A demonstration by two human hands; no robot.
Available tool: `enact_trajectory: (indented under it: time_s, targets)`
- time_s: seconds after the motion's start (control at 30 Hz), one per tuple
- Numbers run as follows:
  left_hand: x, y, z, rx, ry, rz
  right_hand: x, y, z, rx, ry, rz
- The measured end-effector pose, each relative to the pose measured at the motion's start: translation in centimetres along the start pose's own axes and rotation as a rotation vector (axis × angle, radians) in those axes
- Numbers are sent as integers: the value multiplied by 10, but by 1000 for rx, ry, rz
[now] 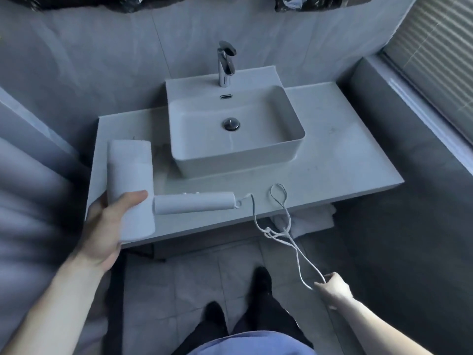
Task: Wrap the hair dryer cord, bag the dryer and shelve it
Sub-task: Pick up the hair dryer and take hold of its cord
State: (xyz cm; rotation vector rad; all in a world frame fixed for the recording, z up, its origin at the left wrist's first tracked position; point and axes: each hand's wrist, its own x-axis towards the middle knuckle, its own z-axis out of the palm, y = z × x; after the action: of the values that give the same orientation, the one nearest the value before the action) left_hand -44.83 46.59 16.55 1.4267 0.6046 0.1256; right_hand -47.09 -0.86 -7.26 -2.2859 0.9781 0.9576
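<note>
A white hair dryer is held over the left front of the vanity counter, its handle pointing right. My left hand grips the dryer's barrel from below. The white cord leaves the handle's end, loops on the counter edge, tangles in a knot below it and runs down to my right hand, which pinches it low on the right, over the floor. No bag is visible.
A white rectangular basin with a chrome tap stands at the counter's middle. Folded white towels lie on the shelf under the counter. A window with blinds is on the right. My feet stand on grey floor tiles.
</note>
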Motion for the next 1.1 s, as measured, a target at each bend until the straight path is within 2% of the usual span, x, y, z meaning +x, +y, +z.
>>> enact_trajectory:
  time_s: [0.13,0.23,0.33,0.43,0.6,0.73,0.93,1.1]
  targets:
    - [-23,-4,-14,59,-166,32,-48,-31,37,94,-12,-149]
    - [-38,0,-16,71,-238,67,-81,-65,54,222,73,-411]
    - [-45,6,-22,51,-297,91,-113,-102,55,275,83,-711]
    - [-44,9,-26,24,-311,56,-131,-134,53,215,71,-867]
    - [-36,3,-21,-74,-278,-46,-131,-149,73,88,-135,-858]
    - [-29,-13,-16,-122,-261,-101,-114,-152,108,130,-261,-838]
    - [-1,-71,-11,-124,-203,-63,-47,-150,163,148,-232,-940]
    - [38,-153,-25,-118,-127,14,45,-107,205,436,-118,-804]
